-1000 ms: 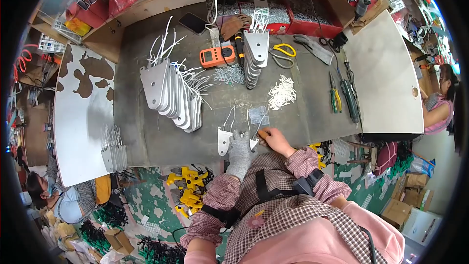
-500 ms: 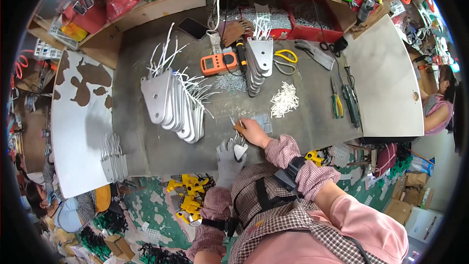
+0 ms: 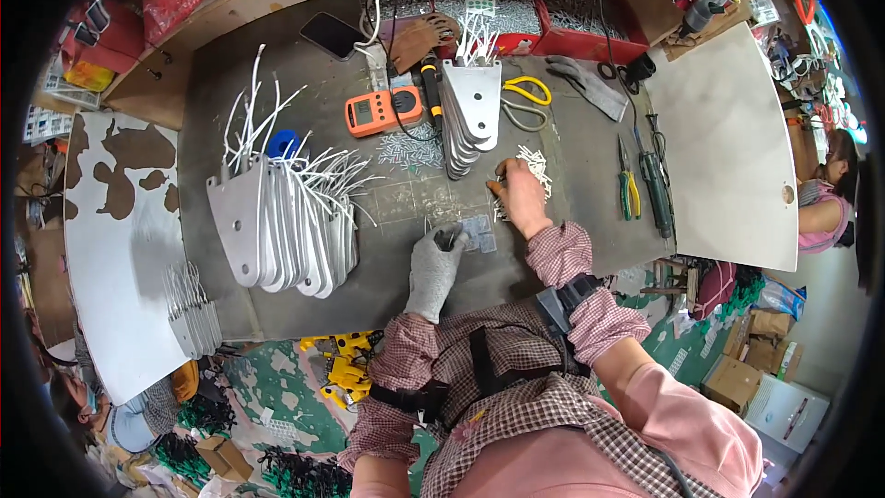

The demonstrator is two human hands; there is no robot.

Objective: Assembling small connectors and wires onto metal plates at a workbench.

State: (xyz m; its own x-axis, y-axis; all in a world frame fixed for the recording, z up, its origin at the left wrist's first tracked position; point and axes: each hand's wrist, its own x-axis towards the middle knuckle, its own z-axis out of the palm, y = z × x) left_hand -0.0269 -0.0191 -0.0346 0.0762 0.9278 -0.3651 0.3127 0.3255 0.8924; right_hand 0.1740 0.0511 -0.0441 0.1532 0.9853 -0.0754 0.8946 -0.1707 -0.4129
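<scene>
My left hand (image 3: pixel 435 266), in a grey glove, is closed near the table's front edge. Something small may be pinched at its fingertips, but I cannot make it out. Bare, my right hand (image 3: pixel 523 197) reaches over a pile of short white tubes (image 3: pixel 536 166) and covers part of it. Its thumb and forefinger are bent and a little apart, with nothing plainly between them. Small clear squares (image 3: pixel 477 233) lie between the two hands. A row of grey metal plates with white wires (image 3: pixel 277 226) stands to the left; a smaller stack of such plates (image 3: pixel 472 111) is farther back.
Beyond the hands are an orange meter (image 3: pixel 383 112), loose screws (image 3: pixel 410 149), a phone (image 3: pixel 332 35) and red bins of screws (image 3: pixel 590 23). Yellow-handled scissors (image 3: pixel 527 92), a grey glove (image 3: pixel 587 85), pliers (image 3: pixel 630 186) and a green-grey tool (image 3: pixel 656 189) lie to the right.
My right hand has moved from beside the left hand to the tube pile. The white piece at my left hand no longer shows. The view has shifted, and a blue round thing appears behind the plates.
</scene>
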